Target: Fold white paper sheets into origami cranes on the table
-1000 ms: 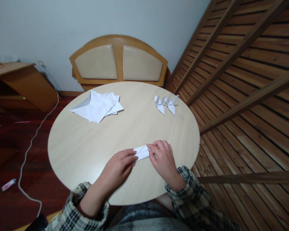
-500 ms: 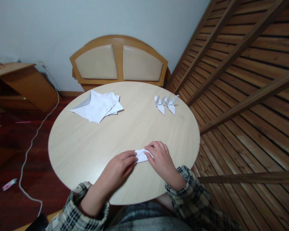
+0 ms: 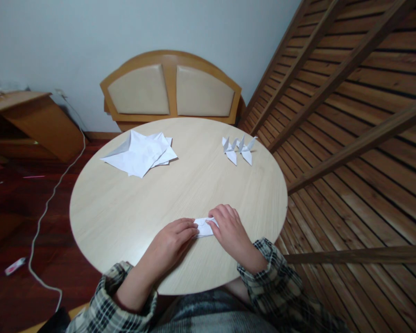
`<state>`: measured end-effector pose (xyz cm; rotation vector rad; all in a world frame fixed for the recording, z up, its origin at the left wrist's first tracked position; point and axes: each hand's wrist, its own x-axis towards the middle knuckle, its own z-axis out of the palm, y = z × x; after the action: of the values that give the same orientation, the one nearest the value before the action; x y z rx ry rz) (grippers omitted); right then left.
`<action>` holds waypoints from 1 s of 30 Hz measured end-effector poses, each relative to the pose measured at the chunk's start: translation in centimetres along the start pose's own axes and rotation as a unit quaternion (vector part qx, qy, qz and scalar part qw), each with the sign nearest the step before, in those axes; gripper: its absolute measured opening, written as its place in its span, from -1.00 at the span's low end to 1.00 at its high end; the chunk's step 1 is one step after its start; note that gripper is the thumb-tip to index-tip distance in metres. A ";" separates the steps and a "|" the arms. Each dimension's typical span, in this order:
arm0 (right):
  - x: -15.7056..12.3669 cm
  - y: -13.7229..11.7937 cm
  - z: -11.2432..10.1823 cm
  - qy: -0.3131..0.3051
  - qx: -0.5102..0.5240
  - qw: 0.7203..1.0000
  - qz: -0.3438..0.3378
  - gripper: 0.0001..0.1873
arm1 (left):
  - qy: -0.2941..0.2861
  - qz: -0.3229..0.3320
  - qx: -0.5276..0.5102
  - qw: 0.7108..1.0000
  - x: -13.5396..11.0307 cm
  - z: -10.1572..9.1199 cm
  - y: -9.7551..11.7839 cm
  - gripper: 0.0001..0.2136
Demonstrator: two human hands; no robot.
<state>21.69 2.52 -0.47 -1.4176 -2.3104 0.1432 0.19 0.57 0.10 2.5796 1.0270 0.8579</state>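
A small folded piece of white paper [image 3: 204, 227] lies near the front edge of the round table, between my two hands. My left hand [image 3: 176, 238] grips its left end, fingers together and pressed onto the paper. At the other end, my right hand [image 3: 229, 230] holds the right part with thumb and curled fingers. Both ends of the paper are covered by my fingers. Two white paper cranes [image 3: 231, 151] stand side by side at the back right. Toward the back left lies a loose stack of white paper sheets [image 3: 138, 152], creased and overlapping.
The pale round table [image 3: 100, 212] has its near edge at my lap. Behind it stands a wooden headboard [image 3: 173, 83] with cream panels. A slatted wood wall [image 3: 350, 138] slants up on the right. At left, a white cable [image 3: 45, 212] crosses the dark floor beside a wooden desk [image 3: 38, 120].
My right thumb and fingers have shifted slightly on the folded paper, and its upper flap appears to lie flatter. The cranes and the stack have not moved.
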 end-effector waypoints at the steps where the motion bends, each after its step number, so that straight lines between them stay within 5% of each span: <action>1: 0.0 0.0 0.0 0.001 0.010 1.000 -0.001 -0.95 | 0.003 0.008 0.005 1.000 0.1 -0.1 0.0 -0.82; 30: -0.2 0.1 -0.5 -0.030 0.114 0.988 -0.101 -0.81 | 0.018 -0.031 0.037 0.999 0.4 -0.3 -0.4 -0.84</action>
<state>22.07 2.36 -0.09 -1.0762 -2.3815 0.3812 -0.01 1.13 0.38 2.5853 1.1638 0.8684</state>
